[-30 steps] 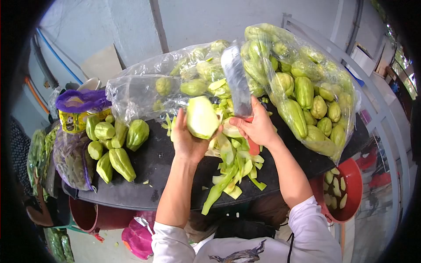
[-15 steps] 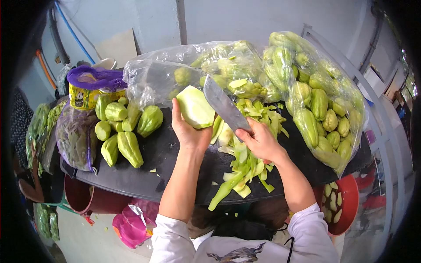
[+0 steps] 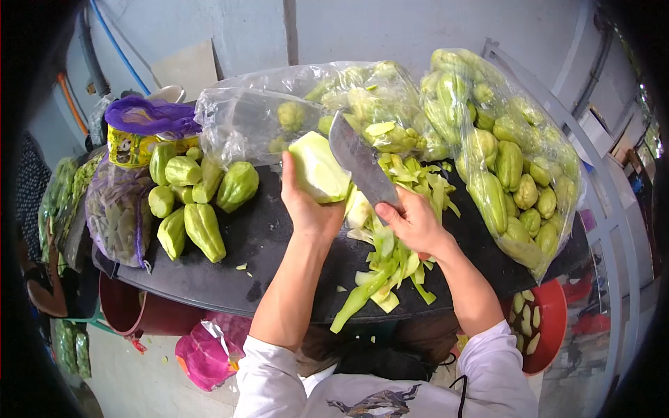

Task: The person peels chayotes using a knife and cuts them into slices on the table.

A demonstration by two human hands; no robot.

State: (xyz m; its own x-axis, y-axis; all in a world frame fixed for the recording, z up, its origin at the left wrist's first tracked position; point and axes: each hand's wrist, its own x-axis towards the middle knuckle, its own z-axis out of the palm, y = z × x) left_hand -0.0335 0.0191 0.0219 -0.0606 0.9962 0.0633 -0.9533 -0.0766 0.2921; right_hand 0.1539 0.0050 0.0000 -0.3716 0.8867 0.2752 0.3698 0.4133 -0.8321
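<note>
Within the curled fingers of the left hand (image 3: 313, 212), a peeled chayote (image 3: 317, 167) was cupped, while a knife (image 3: 361, 160) was grasped in the closed fingers of the right hand (image 3: 414, 221). A second earlier the blade had been held upright, apart from the chayote; now it was slanted toward the left fingers, beside the chayote, though whether contact was made could not be told. The chayote's visible side was pale green and faceted by cuts. One heap of peelings (image 3: 387, 254) was spread beneath and beside the right fingers; leftward of the left fingers, nine loose chayotes (image 3: 204, 232) were counted; beyond both, two clear bags (image 3: 516, 181) were seen.
</note>
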